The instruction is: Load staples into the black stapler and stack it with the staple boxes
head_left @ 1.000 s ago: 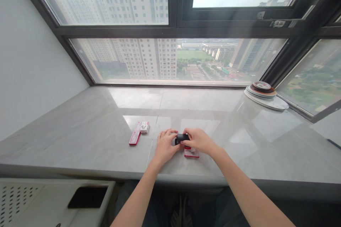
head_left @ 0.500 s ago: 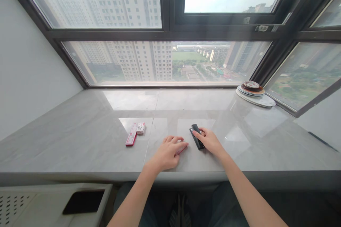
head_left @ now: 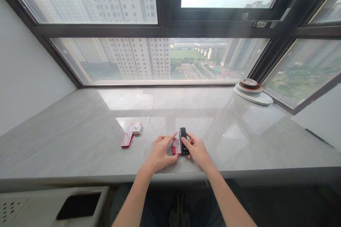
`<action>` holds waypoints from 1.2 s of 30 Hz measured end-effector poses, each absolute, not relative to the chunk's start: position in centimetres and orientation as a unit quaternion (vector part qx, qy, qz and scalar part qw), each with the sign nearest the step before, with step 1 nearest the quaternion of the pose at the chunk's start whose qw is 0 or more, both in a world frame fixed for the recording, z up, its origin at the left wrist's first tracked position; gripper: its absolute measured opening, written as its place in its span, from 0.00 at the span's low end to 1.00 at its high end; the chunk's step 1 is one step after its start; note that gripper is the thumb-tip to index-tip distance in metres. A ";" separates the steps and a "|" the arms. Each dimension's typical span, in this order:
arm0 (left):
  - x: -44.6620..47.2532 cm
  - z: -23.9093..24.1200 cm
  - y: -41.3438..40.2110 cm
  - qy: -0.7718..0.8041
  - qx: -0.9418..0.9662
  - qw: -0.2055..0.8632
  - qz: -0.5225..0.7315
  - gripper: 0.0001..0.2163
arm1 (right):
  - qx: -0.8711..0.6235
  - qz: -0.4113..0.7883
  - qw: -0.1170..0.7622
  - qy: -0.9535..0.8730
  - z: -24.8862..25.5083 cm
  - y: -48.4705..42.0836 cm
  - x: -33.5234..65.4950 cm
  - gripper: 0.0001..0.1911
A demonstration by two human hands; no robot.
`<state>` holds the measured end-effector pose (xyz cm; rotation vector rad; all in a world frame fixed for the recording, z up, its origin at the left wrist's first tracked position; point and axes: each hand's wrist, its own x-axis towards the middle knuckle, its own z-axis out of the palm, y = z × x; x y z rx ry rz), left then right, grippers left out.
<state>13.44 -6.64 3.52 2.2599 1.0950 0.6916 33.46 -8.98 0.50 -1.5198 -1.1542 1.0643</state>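
Note:
A black stapler (head_left: 183, 142) stands upright on the grey marble-look sill, its long side toward my body. My right hand (head_left: 196, 149) grips it from the right, thumb over its top. Against the stapler's left side lies a small red-and-white box (head_left: 176, 147), probably of staples. My left hand (head_left: 162, 150) holds this box by its near and far ends, between thumb and index finger. To the left, a flat red-and-white box (head_left: 127, 140) lies beside a small white box (head_left: 137, 128) with a dark picture on top.
Stacked plates (head_left: 250, 92) sit at the far right corner by the window frame (head_left: 160, 31). The sill's front edge (head_left: 186, 172) runs close to my wrists. Below it at left is a pale unit (head_left: 34, 209) with a dark recess.
My right hand has brought the stapler left and turned it straighter, up against the box. My left hand has moved slightly left, uncovering the red-and-white box. The view has shifted slightly.

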 end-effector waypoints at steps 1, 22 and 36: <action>13.2 3.7 -6.7 0.414 0.831 0.259 0.267 0.38 | -0.619 0.428 0.463 -0.468 0.5 -9.1 33.4 0.35; 5.1 4.6 -6.6 0.507 0.787 0.264 0.233 0.25 | -0.623 0.405 0.476 -0.471 0.1 -9.2 33.5 0.32; 14.3 4.9 -5.7 0.365 0.865 0.262 0.225 0.25 | -0.614 0.406 0.472 -0.485 0.0 -9.9 33.6 0.32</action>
